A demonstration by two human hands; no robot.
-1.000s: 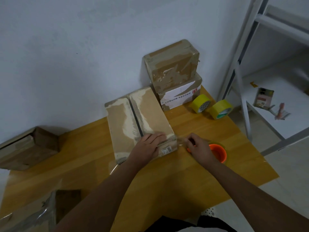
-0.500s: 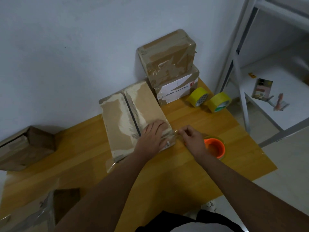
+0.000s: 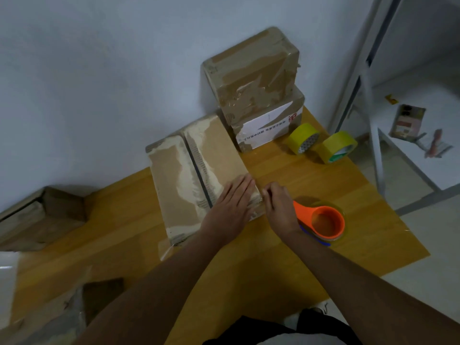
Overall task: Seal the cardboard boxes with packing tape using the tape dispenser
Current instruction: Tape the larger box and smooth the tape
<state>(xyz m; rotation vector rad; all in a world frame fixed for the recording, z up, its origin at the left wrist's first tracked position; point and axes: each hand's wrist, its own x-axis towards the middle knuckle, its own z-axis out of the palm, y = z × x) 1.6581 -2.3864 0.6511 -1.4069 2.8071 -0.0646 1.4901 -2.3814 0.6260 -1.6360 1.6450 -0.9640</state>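
A flat cardboard box (image 3: pixel 184 175) with a dark seam down its top lies on the wooden table (image 3: pixel 298 257). My left hand (image 3: pixel 231 207) presses flat on the box's near right corner, fingers straight. My right hand (image 3: pixel 278 207) sits just right of that corner with its fingers curled at the box edge; clear tape there is hard to make out. The orange tape dispenser (image 3: pixel 323 221) with a clear roll lies on the table right behind my right wrist.
Two taped boxes (image 3: pixel 256 78) are stacked against the wall behind. Two yellow tape rolls (image 3: pixel 303 138) stand to their right. An open box (image 3: pixel 37 217) sits at the left, another carton (image 3: pixel 74 310) at the lower left. A white metal shelf (image 3: pixel 373 120) stands at the right.
My right hand has moved left from beside the dispenser to the box's corner. My left hand has stayed pressed on the box.
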